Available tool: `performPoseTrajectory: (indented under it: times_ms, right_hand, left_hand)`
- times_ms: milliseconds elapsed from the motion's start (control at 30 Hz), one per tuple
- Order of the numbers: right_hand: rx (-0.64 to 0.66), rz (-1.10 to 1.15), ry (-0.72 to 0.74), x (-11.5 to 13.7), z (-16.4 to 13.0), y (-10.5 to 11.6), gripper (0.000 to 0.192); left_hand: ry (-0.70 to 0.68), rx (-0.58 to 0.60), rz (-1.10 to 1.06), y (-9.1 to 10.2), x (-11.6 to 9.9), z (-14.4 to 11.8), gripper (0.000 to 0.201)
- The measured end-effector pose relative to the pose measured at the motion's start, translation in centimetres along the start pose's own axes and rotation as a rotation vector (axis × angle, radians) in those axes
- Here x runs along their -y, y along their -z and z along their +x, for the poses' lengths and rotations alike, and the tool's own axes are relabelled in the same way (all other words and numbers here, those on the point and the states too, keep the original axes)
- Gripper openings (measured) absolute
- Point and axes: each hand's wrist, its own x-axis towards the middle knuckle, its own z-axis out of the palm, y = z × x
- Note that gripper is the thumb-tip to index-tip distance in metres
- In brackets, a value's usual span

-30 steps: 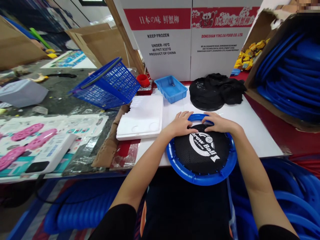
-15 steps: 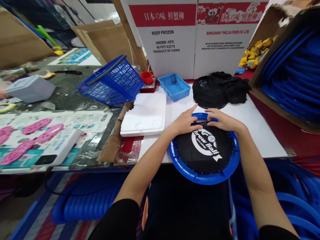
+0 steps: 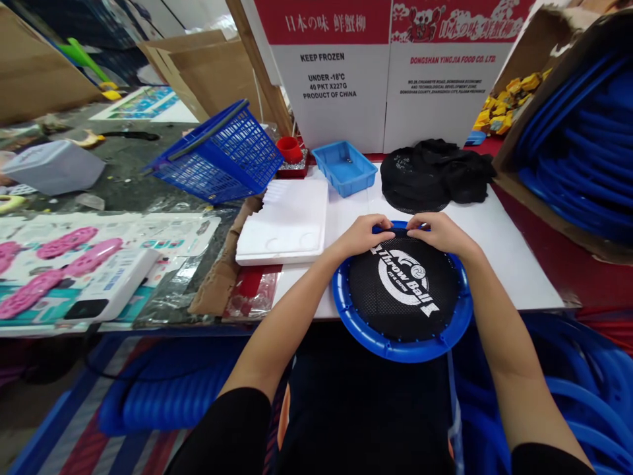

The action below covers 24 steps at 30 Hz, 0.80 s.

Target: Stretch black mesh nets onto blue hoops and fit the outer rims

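Observation:
A round throw-ball net disc rests partly over the table's front edge, its blue plastic ring (image 3: 403, 350) surrounding black mesh (image 3: 376, 290) with a white "Throw Ball" print. At the ring's far side, my left hand (image 3: 366, 232) is closed, fingers curled over the rim and thumb on the mesh. Just right of it, my right hand (image 3: 438, 231) grips the same far rim, thumb and fingers pinched at the mesh edge. A small gap separates the two hands. Beyond them lies a heap of black mesh pieces (image 3: 435, 175).
Behind my hands stand a light-blue tray (image 3: 343, 168) and a white foam slab (image 3: 287, 221). A tilted blue basket (image 3: 222, 155) is to the left. A carton (image 3: 341, 119) closes off the back; a box of blue rings (image 3: 583, 145) stands right. More rings (image 3: 588, 396) lie below.
Both hands' fingers have drawn in from a spread, pointing pose to a pinch on the far rim. The disc has barely moved.

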Motion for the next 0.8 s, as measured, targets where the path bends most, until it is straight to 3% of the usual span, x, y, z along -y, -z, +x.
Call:
performPoseTrajectory:
  times_ms: [133,233,433,800]
  right_hand:
    - [-0.068,-0.061,0.013,-0.5,0.5,-0.9,0.011]
    - [-0.104,-0.079,0.021,-0.8,0.9,-1.5,0.011]
    - [-0.11,-0.182,0.071,-1.3,1.6,-2.2,0.011]
    - [-0.072,-0.276,-0.035,-1.5,2.7,-2.4,0.01]
  left_hand:
    - [0.003,-0.069,0.078,-0.1,0.5,0.2,0.017]
    - [0.003,-0.033,0.09,0.3,0.7,0.2,0.015]
    - [-0.049,0.008,0.095,0.8,1.0,0.2,0.007]
    - [-0.088,-0.012,0.154,0.2,1.3,0.3,0.004]
